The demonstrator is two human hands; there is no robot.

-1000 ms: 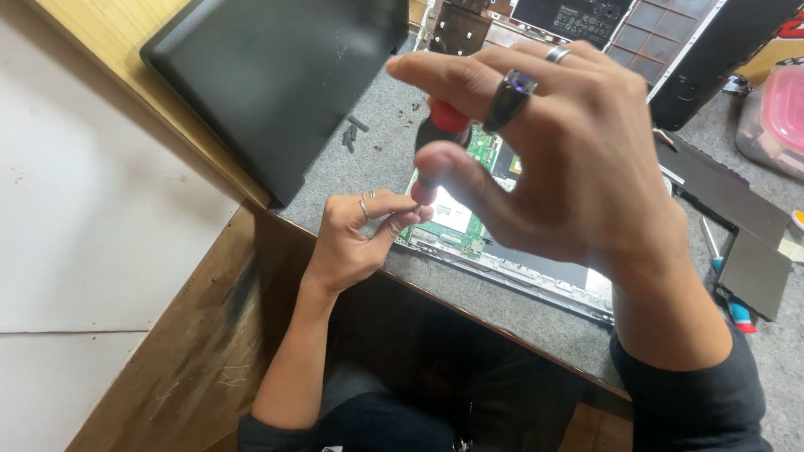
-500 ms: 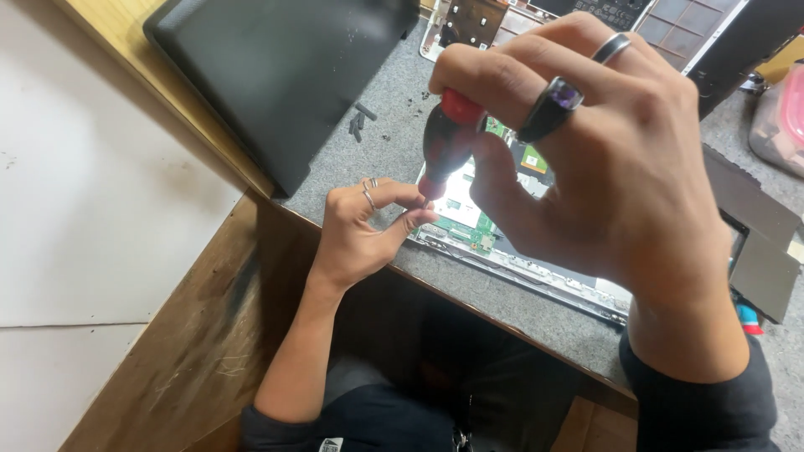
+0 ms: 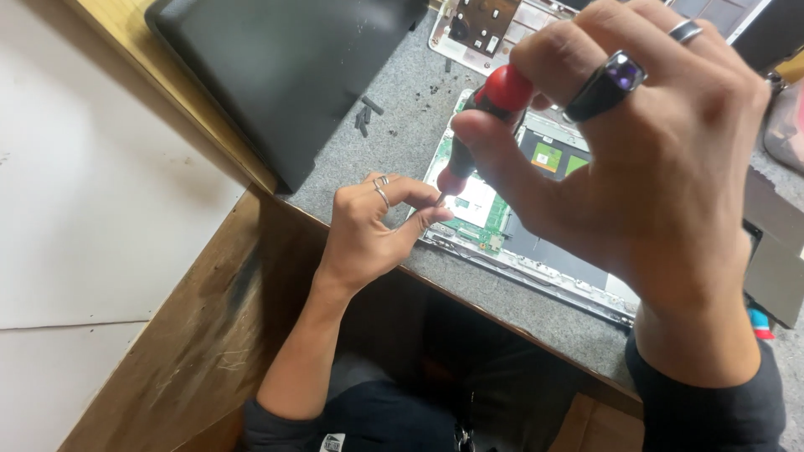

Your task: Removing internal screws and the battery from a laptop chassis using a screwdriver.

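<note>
The small red-and-black plastic screwdriver (image 3: 481, 125) looks light and stiff; its fat handle is the place to hold. The right hand (image 3: 645, 167) pinches it over the open green circuit board (image 3: 477, 213), surely fragile, on the grey counter (image 3: 402, 117). The left hand (image 3: 368, 230) pinches its fingers together by the tip.

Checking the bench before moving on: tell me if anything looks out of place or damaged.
Small dark loose bits lie scattered on the grey mat, beside the black cover. The opened device shows no visible damage. The right hand holds a red-handled screwdriver.
</note>
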